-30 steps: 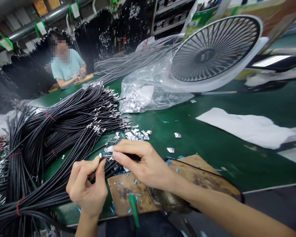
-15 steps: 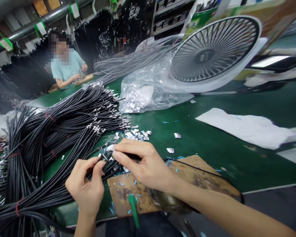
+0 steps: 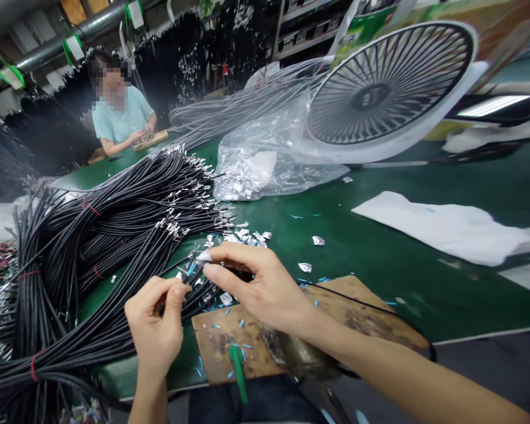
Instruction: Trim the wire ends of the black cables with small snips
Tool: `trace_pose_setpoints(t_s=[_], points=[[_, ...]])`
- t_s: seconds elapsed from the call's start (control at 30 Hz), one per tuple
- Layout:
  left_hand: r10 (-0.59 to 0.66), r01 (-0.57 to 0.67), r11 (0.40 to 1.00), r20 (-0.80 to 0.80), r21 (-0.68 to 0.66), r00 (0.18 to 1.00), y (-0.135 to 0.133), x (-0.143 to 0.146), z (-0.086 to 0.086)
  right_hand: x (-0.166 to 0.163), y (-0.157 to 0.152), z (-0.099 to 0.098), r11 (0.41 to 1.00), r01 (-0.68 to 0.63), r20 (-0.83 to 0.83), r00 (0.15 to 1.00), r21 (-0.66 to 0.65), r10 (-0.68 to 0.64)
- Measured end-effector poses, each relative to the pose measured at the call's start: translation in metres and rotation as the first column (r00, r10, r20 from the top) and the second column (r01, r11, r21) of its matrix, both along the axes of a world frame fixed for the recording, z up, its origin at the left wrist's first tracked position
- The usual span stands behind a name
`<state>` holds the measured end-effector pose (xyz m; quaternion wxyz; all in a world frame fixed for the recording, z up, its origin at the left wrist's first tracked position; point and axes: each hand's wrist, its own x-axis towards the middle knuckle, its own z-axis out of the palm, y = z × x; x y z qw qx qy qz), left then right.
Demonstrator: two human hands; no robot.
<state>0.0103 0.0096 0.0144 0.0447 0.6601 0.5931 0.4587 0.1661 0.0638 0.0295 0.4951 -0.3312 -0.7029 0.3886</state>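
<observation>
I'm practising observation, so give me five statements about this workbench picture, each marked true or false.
1. Bundled black cables with silvery tips lie on the smooth green table. True.
2. The round white-rimmed, dark-grilled fan is left of those cables. False: the fan is right of them.
3. The stained brown wooden board has thin blue scraps on it. True.
4. The person's bare right hand lies flat on the board. False: the right hand is raised, thumb and index fingertip close together.
5. A co-worker across the table wears red. False: the co-worker wears pale blue.
</observation>
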Motion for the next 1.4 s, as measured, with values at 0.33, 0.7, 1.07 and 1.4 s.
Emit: trace_pose_setpoints(t_s=[0.33, 0.7, 1.07, 1.4], points=[[-0.089, 0.089, 0.981, -0.010, 0.171, 0.996, 0.005, 0.002, -0.003, -0.001, 0.005, -0.002, 0.881, -0.323, -0.262, 0.935, -0.346, 0.240], [0.020, -0.018, 0.992, -0.021, 0.121, 1.000, 0.007, 0.009, -0.006, -0.005, 0.011, -0.009, 0.887, -0.332, -0.254, 0.932, -0.321, 0.257], [-0.028, 0.076, 0.969, 0.199, -0.236, 0.979, 0.008, 0.007, 0.009, -0.003, 0.015, -0.012, 0.996, 0.073, -0.063, 0.996, 0.060, -0.069], [-0.016, 0.044, 0.990, 0.209, -0.133, 0.978, 0.006, 0.010, 0.007, -0.004, 0.012, -0.004, 0.931, -0.177, -0.129, 0.981, -0.320, 0.143]])
